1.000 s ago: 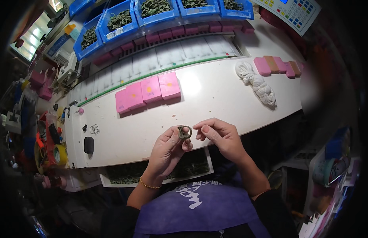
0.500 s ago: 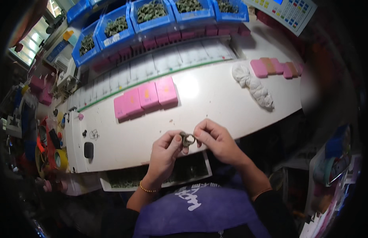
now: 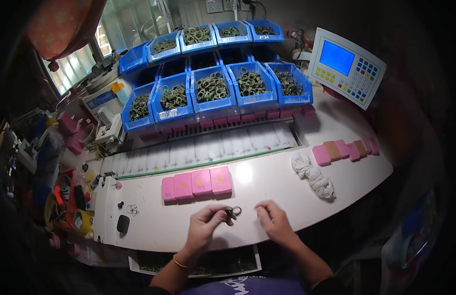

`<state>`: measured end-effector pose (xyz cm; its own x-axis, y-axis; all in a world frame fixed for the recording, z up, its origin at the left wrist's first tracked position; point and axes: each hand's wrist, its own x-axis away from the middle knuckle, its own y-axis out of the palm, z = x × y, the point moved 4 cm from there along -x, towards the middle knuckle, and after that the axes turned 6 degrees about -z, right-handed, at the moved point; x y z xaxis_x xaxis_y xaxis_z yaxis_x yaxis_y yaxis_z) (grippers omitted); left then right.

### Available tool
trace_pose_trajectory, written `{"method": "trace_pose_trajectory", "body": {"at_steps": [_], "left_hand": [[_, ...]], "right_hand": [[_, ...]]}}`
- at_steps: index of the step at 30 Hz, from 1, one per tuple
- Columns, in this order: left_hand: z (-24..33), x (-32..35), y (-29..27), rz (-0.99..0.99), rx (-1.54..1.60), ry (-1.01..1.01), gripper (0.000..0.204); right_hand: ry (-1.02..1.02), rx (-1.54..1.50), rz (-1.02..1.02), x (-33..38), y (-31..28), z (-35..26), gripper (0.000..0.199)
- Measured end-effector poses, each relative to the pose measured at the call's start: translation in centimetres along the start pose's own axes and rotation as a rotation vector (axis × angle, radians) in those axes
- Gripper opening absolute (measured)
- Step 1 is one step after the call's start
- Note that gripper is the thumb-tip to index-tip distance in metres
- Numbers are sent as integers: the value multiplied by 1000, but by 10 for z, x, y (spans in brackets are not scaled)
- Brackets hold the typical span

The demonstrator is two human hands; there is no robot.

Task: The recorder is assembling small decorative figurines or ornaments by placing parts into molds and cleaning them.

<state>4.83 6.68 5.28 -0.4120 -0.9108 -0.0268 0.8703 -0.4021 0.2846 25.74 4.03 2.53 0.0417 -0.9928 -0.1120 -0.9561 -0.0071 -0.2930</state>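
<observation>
Left hand point(image 3: 204, 227) pinches a small dark ring part point(image 3: 232, 213) above the white counter point(image 3: 267, 182); right hand point(image 3: 272, 220), fingers loosely curled, holds nothing, near pink blocks point(image 3: 197, 183).

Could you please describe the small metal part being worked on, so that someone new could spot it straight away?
Start at the white worktable and its row of four pink blocks. Just below them, the left hand pinches a small dark ring-shaped part at its fingertips, the right hand beside it. It is the only such ring outside the blue bins.
</observation>
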Motion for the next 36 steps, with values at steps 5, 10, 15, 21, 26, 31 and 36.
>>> {"method": "trace_pose_trajectory", "body": {"at_steps": [5,10,15,21,26,31,36], "left_hand": [[52,-89,-59,123,-236,126,19],[152,-215,-87,277,-480,476,20],[248,-347,-98,419,-944,933,16],[300,-450,-81,664,-1600,979,19],[299,-427,-94,736,-1758,1029,26],[218,-269,-59,278,-1545,907,18],[58,-137,-41,-143,-1561,450,76]], "right_hand": [[260,-188,-84,-43,-27,26,20],[-20,80,-63,-51,-27,18,20],[-278,287,-186,-51,-25,4,21],[-234,275,-178,-44,-24,5,15],[-290,247,-137,-42,-25,0,15],[-271,284,-143,-45,-27,5,21],[-228,199,-43,-44,-28,2,20]]}}
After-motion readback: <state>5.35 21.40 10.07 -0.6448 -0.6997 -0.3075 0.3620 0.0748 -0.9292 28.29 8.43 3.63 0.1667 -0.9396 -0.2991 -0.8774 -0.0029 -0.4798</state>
